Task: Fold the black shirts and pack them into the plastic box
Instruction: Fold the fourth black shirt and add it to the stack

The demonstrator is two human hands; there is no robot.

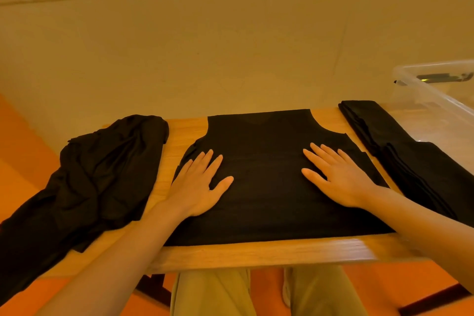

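Both the left hand [197,185] and the right hand [341,177] lie flat, fingers straight and spread, gripping nothing, on a black shirt [269,187] spread mid-table [256,254] (crumpled shirts [97,174] left, folded shirts [400,146] right, beside the clear plastic box [436,100]).

A plain room in a home, by the look of it: small wooden desk [256,251] against a bare cream wall [230,46], orange floor [20,151] below.
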